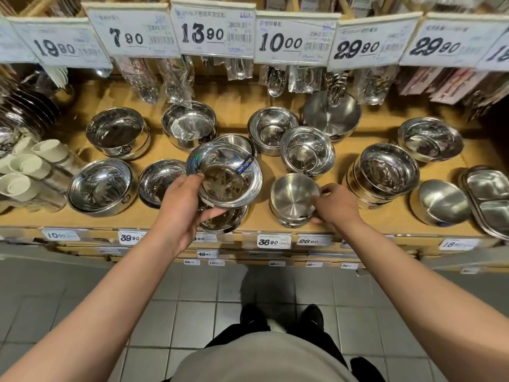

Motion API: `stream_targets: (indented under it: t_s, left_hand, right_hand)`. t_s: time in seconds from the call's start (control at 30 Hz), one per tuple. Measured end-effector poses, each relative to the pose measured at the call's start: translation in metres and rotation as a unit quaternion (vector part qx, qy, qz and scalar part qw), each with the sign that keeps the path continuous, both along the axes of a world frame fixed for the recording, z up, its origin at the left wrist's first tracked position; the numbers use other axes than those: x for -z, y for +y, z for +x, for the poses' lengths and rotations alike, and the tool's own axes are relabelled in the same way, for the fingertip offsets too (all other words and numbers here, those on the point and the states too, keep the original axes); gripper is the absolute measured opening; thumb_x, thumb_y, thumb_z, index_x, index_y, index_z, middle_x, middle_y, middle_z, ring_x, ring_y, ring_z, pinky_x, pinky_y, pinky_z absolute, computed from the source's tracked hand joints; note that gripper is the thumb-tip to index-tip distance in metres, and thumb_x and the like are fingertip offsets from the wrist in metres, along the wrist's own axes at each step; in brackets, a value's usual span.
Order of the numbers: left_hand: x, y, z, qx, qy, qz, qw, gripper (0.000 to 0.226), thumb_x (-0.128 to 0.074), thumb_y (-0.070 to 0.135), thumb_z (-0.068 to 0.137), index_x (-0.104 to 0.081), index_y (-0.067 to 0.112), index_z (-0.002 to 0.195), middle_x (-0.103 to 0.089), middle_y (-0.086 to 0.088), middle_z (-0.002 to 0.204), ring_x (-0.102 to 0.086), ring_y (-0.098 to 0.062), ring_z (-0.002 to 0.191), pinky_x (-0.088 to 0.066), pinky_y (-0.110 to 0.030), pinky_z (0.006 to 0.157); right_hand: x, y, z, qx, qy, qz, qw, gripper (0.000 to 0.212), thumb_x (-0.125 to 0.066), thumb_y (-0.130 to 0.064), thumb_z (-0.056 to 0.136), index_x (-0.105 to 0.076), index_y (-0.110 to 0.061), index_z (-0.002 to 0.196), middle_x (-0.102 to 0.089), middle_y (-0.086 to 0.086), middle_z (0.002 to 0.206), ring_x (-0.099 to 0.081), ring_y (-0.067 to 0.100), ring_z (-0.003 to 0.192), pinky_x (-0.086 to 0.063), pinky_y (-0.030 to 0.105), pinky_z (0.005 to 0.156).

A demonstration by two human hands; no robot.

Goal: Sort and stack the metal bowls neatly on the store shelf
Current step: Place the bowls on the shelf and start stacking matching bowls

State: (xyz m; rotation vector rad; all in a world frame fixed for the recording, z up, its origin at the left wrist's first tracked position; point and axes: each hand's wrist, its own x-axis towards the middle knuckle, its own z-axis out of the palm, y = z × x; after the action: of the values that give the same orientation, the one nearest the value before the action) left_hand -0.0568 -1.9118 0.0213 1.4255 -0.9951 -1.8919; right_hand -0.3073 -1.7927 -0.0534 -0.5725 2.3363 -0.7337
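Observation:
My left hand (183,205) grips a shiny wide-rimmed metal bowl (228,177) by its near rim, lifted above another shiny bowl (224,220) at the shelf's front edge. My right hand (334,204) pinches the right side of a small brushed steel bowl (293,195) that sits on the wooden shelf (259,219). Several more metal bowls, single or nested, stand across the shelf: a stack at the front left (100,187), a deep one behind it (117,132) and a nested stack on the right (384,172).
White cups (26,166) lie at the left end. Divided steel trays (489,197) sit at the right end. Packaged spoons (239,68) hang behind price cards (212,30) above the shelf. Price labels (274,241) line the shelf's front edge; grey tiled floor lies below.

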Motion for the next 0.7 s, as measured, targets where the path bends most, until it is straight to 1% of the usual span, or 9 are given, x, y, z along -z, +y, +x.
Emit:
stream_targets:
  t_s: [0.07, 0.13, 0.17, 0.23, 0.3, 0.37, 0.5, 0.6, 0.7]
  left_hand:
    - [-0.001, 0.001, 0.0, -0.004, 0.0, 0.001, 1.0, 0.022, -0.049, 0.019, 0.103, -0.061, 0.008, 0.119, -0.072, -0.017, 0.118, -0.071, -0.029, 0.109, -0.064, -0.039, 0.068]
    - [-0.002, 0.002, 0.001, -0.004, 0.005, -0.001, 1.0, 0.023, -0.048, 0.019, 0.103, -0.061, 0.008, 0.119, -0.074, -0.016, 0.116, -0.072, -0.029, 0.107, -0.063, -0.037, 0.066]
    - [-0.003, 0.003, 0.002, -0.004, 0.008, -0.002, 1.0, 0.023, -0.048, 0.018, 0.103, -0.061, 0.008, 0.119, -0.075, -0.015, 0.114, -0.073, -0.028, 0.106, -0.063, -0.037, 0.066]
    - [-0.004, 0.005, 0.003, -0.004, 0.016, -0.006, 1.0, 0.022, -0.048, 0.018, 0.103, -0.062, 0.008, 0.118, -0.077, -0.013, 0.108, -0.074, -0.027, 0.102, -0.063, -0.036, 0.065]
    - [-0.003, 0.007, 0.004, -0.005, 0.018, -0.01, 1.0, 0.022, -0.048, 0.018, 0.103, -0.063, 0.009, 0.117, -0.078, -0.011, 0.103, -0.075, -0.025, 0.099, -0.063, -0.035, 0.064]
    - [-0.003, 0.008, 0.005, -0.003, 0.016, -0.012, 1.0, 0.023, -0.048, 0.019, 0.103, -0.063, 0.009, 0.117, -0.078, -0.01, 0.103, -0.075, -0.024, 0.099, -0.063, -0.034, 0.064]
    - [-0.001, 0.01, 0.007, -0.001, 0.016, -0.011, 1.0, 0.024, -0.048, 0.018, 0.102, -0.063, 0.008, 0.118, -0.078, -0.012, 0.106, -0.075, -0.025, 0.1, -0.064, -0.037, 0.066]
    - [-0.002, 0.012, 0.006, 0.002, 0.021, -0.011, 1.0, 0.026, -0.047, 0.017, 0.102, -0.063, 0.007, 0.121, -0.078, -0.012, 0.106, -0.075, -0.025, 0.101, -0.065, -0.038, 0.068]
    - [-0.004, 0.013, 0.005, 0.0, 0.025, -0.008, 1.0, 0.025, -0.047, 0.016, 0.103, -0.063, 0.007, 0.12, -0.078, -0.012, 0.105, -0.075, -0.026, 0.101, -0.064, -0.038, 0.068]
  right_hand:
    - [-0.002, 0.002, 0.005, 0.066, -0.076, -0.04, 0.994, 0.011, -0.067, -0.014, 0.086, -0.06, -0.016, 0.094, -0.072, 0.014, 0.1, -0.076, 0.034, 0.076, -0.062, 0.05, 0.079]
    - [-0.004, 0.003, 0.012, 0.129, -0.18, -0.084, 0.972, 0.013, -0.064, -0.004, 0.087, -0.056, -0.013, 0.091, -0.066, 0.016, 0.109, -0.075, 0.026, 0.061, -0.064, 0.036, 0.06]
    - [-0.005, 0.003, 0.016, 0.145, -0.223, -0.096, 0.959, 0.012, -0.063, -0.001, 0.088, -0.054, -0.01, 0.091, -0.065, 0.017, 0.111, -0.075, 0.025, 0.059, -0.062, 0.03, 0.053]
    - [-0.005, 0.001, 0.024, 0.165, -0.276, -0.104, 0.941, 0.007, -0.06, -0.001, 0.092, -0.055, -0.005, 0.09, -0.066, 0.019, 0.111, -0.075, 0.025, 0.06, -0.061, 0.026, 0.051]
    - [-0.002, -0.001, 0.029, 0.182, -0.288, -0.106, 0.934, 0.001, -0.058, 0.0, 0.094, -0.057, -0.001, 0.093, -0.067, 0.019, 0.112, -0.074, 0.025, 0.063, -0.061, 0.024, 0.052]
    - [0.003, -0.001, 0.031, 0.192, -0.277, -0.104, 0.936, 0.002, -0.058, 0.001, 0.093, -0.059, 0.001, 0.094, -0.067, 0.02, 0.113, -0.074, 0.026, 0.068, -0.059, 0.021, 0.05]
    - [0.008, 0.004, 0.03, 0.178, -0.226, -0.088, 0.954, 0.006, -0.062, -0.001, 0.091, -0.061, -0.004, 0.085, -0.069, 0.02, 0.11, -0.074, 0.027, 0.076, -0.052, 0.017, 0.045]
    - [0.009, 0.007, 0.026, 0.173, -0.21, -0.082, 0.959, 0.007, -0.063, -0.003, 0.09, -0.062, -0.006, 0.084, -0.071, 0.018, 0.104, -0.075, 0.021, 0.065, -0.052, 0.016, 0.046]
    - [0.008, 0.007, 0.025, 0.173, -0.228, -0.078, 0.955, 0.003, -0.064, -0.004, 0.09, -0.062, -0.004, 0.09, -0.07, 0.016, 0.104, -0.074, 0.017, 0.057, -0.053, 0.016, 0.047]
